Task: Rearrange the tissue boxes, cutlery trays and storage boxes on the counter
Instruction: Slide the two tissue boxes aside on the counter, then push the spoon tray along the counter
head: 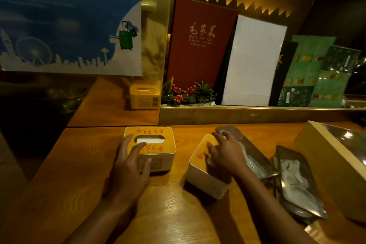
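Two white tissue boxes with orange lids stand on the wooden counter (pixel 83 174). My left hand (pixel 130 170) grips the left tissue box (pixel 158 144) at its near left corner, thumb on the front, fingers on the lid beside the tissue slot. My right hand (pixel 225 154) lies on top of the right tissue box (pixel 202 180), which sits turned at an angle; the hand covers most of its lid. Two dark cutlery trays lie to the right: one (pixel 255 156) just behind my right hand, another (pixel 297 180) holding a white spoon.
A pale storage box (pixel 324 144) stands at the right edge. A raised ledge (pixel 237 115) behind carries a red menu (pixel 200 43), a white board (pixel 251 61), green packets (pixel 316 73) and a berry plant (pixel 186 93). The left wall reflects a tissue box (pixel 144 97).
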Tool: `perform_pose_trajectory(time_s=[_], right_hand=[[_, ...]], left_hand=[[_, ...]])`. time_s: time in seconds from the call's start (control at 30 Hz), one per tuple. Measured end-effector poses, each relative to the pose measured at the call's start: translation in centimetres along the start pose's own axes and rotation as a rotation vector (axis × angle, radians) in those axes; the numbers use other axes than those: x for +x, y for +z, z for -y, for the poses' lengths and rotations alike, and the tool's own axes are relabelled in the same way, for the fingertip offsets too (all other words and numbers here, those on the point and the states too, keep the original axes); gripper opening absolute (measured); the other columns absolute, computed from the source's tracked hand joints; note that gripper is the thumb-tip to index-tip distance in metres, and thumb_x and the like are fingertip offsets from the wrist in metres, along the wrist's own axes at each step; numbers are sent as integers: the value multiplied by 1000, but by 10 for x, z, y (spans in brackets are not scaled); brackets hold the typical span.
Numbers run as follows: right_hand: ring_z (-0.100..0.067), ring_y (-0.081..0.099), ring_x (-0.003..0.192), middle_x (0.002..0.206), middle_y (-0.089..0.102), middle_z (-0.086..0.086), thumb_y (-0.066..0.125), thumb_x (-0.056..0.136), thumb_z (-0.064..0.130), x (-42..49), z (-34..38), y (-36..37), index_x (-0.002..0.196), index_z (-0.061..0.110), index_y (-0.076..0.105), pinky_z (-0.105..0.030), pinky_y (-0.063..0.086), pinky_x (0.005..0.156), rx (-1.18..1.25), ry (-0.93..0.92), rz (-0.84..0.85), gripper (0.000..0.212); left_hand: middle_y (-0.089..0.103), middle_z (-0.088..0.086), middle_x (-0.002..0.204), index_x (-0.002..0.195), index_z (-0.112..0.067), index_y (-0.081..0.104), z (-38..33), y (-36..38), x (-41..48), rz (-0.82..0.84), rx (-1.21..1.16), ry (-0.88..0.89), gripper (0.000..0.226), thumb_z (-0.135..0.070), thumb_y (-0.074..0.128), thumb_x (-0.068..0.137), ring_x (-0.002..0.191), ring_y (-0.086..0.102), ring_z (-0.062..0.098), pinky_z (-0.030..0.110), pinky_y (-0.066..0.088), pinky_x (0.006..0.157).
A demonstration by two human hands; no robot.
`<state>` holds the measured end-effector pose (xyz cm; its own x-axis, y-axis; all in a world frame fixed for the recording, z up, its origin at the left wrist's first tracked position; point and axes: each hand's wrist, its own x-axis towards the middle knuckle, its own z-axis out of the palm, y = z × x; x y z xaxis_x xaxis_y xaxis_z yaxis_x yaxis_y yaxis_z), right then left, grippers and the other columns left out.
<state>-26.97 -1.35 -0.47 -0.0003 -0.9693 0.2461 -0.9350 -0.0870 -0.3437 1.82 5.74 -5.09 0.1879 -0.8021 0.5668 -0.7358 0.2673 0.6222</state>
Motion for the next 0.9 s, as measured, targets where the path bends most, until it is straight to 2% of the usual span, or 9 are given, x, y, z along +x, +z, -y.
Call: perform_pose_trajectory(time_s=[0.07, 0.17, 0.27, 0.37, 0.43, 0.53, 0.63, 0.8, 0.9], right_hand=[[-34, 37, 137, 154, 36, -15, 47, 97, 51, 0, -27, -9, 148, 26, 41, -48, 40, 105, 2, 51, 91, 57], [-32, 41, 133, 150, 42, -15, 46, 99, 46, -14, -49, -17, 147, 20, 41, -47, 41, 104, 75, 27, 175, 54], [-31, 43, 129, 144, 48, -13, 45, 97, 42, -31, -61, -27, 147, 26, 41, -43, 41, 98, 100, -35, 175, 53], [-23, 52, 114, 126, 54, -3, 50, 79, 47, -54, -69, -42, 140, 30, 49, -33, 40, 83, 191, -73, 175, 63], [-17, 54, 106, 113, 50, 4, 60, 75, 47, -71, -78, -43, 136, 28, 53, -26, 41, 80, 227, -96, 184, 64], [-17, 55, 109, 125, 50, 4, 63, 83, 41, -86, -101, -25, 144, 25, 44, -31, 49, 89, 247, -168, 216, 66], [-18, 56, 110, 133, 52, 0, 60, 89, 35, -80, -116, -12, 145, 22, 45, -36, 51, 93, 309, -218, 182, 59], [-19, 48, 124, 143, 45, -1, 58, 94, 33, -64, -124, -15, 150, 25, 34, -35, 48, 99, 317, -342, 221, 61], [-19, 40, 132, 149, 39, 3, 61, 89, 37, -60, -146, -33, 150, 34, 31, -34, 42, 104, 256, -381, 236, 68]], left_hand=[[54, 0, 134, 124, -22, 63, -33, 7, -13, 20, -50, 102, 42, -22, 75, 84, 122, 51, 15, 38, 53, 95], [50, -23, 124, 131, -39, 54, -73, 27, -40, 268, -186, 74, 45, -48, 64, 88, 110, 52, -3, 26, 53, 90], [37, -33, 129, 142, -45, 39, -99, 50, -60, 441, -273, -58, 69, -70, 57, 81, 122, 45, -4, 24, 50, 97], [34, -24, 141, 148, -41, 32, -108, 64, -63, 442, -331, -224, 106, -93, 53, 58, 129, 41, 2, 31, 48, 104], [34, -20, 149, 149, -38, 34, -109, 71, -62, 395, -359, -315, 111, -89, 62, 55, 135, 41, 8, 39, 47, 106], [31, -16, 156, 150, -36, 36, -119, 78, -66, 340, -278, -356, 94, -64, 75, 70, 141, 35, 14, 43, 42, 111], [28, -11, 161, 150, -37, 37, -132, 87, -74, 253, -207, -410, 73, -42, 71, 86, 146, 31, 19, 47, 39, 113], [29, -14, 159, 144, -48, 37, -143, 99, -82, 172, -246, -509, 64, -30, 67, 91, 143, 36, 22, 51, 48, 105], [21, -18, 159, 144, -49, 31, -148, 98, -85, 161, -181, -476, 64, -35, 64, 91, 144, 35, 23, 48, 47, 106]])
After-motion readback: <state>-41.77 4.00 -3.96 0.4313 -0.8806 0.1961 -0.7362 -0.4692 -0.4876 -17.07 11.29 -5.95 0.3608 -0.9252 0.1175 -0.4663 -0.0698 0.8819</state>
